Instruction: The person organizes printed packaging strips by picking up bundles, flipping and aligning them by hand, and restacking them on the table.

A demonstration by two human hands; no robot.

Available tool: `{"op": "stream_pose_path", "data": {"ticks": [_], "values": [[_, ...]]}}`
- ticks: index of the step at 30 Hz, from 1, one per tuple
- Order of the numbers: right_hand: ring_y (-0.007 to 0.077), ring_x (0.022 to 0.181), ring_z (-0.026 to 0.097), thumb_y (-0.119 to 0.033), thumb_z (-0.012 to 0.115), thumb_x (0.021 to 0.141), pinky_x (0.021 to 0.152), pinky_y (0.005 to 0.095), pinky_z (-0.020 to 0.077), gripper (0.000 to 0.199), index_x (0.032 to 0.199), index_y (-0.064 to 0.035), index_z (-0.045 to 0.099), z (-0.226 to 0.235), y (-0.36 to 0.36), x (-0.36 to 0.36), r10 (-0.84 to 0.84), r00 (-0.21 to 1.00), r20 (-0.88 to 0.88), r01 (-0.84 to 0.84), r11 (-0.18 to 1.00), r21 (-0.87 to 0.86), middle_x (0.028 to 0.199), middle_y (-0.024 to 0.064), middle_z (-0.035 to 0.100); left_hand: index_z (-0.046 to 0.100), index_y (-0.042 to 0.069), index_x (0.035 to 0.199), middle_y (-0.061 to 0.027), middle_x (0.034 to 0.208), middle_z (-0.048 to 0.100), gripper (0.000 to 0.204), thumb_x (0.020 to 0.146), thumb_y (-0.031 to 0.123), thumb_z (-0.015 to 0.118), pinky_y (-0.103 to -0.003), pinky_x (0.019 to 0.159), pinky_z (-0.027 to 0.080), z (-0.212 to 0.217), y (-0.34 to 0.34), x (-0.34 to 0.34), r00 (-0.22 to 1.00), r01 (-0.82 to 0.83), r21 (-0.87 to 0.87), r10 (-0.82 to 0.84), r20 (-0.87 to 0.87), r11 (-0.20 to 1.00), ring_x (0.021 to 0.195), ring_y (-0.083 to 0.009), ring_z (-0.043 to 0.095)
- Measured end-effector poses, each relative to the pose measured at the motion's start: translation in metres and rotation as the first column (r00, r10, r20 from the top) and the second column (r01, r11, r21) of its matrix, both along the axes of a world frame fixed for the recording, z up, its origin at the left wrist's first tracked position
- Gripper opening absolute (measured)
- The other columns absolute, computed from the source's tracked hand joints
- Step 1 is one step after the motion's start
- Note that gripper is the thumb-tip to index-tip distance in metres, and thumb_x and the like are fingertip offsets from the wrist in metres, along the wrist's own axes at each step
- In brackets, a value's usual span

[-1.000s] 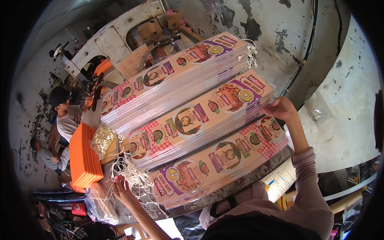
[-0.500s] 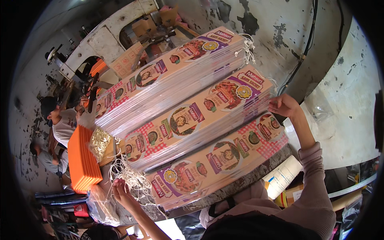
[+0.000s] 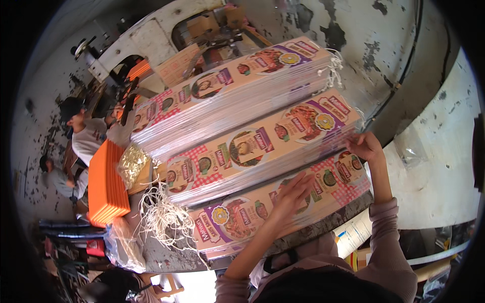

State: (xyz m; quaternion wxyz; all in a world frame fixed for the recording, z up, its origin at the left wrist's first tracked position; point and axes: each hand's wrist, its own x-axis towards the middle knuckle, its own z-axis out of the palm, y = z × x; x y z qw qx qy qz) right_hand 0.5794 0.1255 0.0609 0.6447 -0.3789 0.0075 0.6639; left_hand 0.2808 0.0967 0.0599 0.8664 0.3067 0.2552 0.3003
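Observation:
Long printed cardboard strips in clear plastic lie in three stacks on the worn table. My left hand reaches across the near stack, fingers stretched out over its printed top. My right hand is at the right end, between the near stack and the taller middle stack. Its fingers are bent together; what they pinch, if anything, is too small to make out. A tangle of white strings lies left of the near stack. More knotted white strings hang from the far stack.
Orange folded pieces stand at the left, beside a clear bag of gold-coloured bits. Another clear plastic bag hangs at the table's left edge. Two people work at the far left. A large worn machine stands behind.
My left hand has left the string tangle and moved right onto the near stack. My right hand stays by the stacks' right end. The whole view has shifted slightly.

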Motion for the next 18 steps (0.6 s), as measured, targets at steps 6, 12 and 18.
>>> {"op": "stream_pose_path", "data": {"ticks": [6,12,18], "values": [[0.0232,0.07,0.038,0.008,0.037,0.051,0.064,0.0343,0.0386,0.017,0.063,-0.0025,0.033,0.008,-0.004,-0.012,-0.121,0.993,0.016,0.121,0.993,-0.005,0.075,0.0114,0.037,0.02,0.001,0.125,-0.0141,0.13,0.025,0.053,0.077,0.0,0.042,-0.034,0.1,0.023,-0.033,0.017,0.016,0.904,-0.124,-0.254,0.214,0.369,0.959,0.124,-0.0225,0.021],[0.0242,0.071,0.039,0.005,0.04,0.054,0.067,0.0342,0.0394,0.012,0.058,-0.0036,0.033,0.02,-0.01,-0.019,-0.149,0.989,-0.012,0.149,0.989,-0.016,0.074,0.0109,0.037,0.041,0.005,0.097,-0.0124,0.117,0.037,0.03,0.069,0.001,0.051,-0.039,0.1,0.022,-0.05,0.019,-0.027,0.712,-0.447,-0.364,0.571,0.409,0.817,0.11,-0.024,0.036],[0.0239,0.074,0.042,-0.001,0.044,0.054,0.069,0.0339,0.0402,0.012,0.066,-0.0028,0.039,-0.001,-0.019,0.002,-0.084,0.996,-0.01,0.084,0.996,-0.002,0.077,0.0103,0.041,0.039,0.004,0.111,-0.0213,0.126,0.02,0.062,0.06,0.028,0.064,-0.041,0.103,0.011,-0.025,0.021,-0.128,0.606,-0.635,-0.347,0.724,0.331,0.69,0.12,-0.0351,0.017]]}}
